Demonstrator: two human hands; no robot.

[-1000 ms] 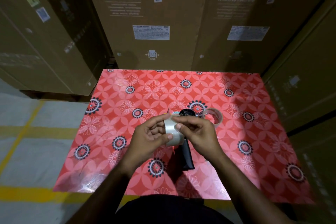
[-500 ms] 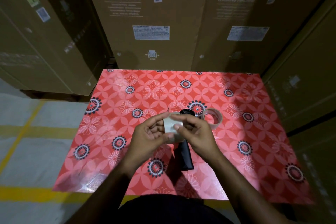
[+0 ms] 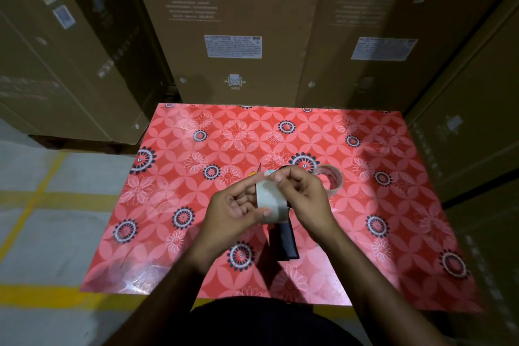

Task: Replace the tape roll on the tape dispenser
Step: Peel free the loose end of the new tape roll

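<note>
Roll (image 3: 271,202): clear tape, held above the dispenser (image 3: 286,241); both hands cover the dispenser's head
Left hand (image 3: 234,209): fingers and thumb closed on the roll
Right hand (image 3: 306,199): fingertips pinching the roll's top edge
Spare roll (image 3: 331,181): on the table (image 3: 196,177), just right of the dispenser, partly behind the right hand
Boxes (image 3: 233,25): beyond the dispenser, along the table's far edge
</note>
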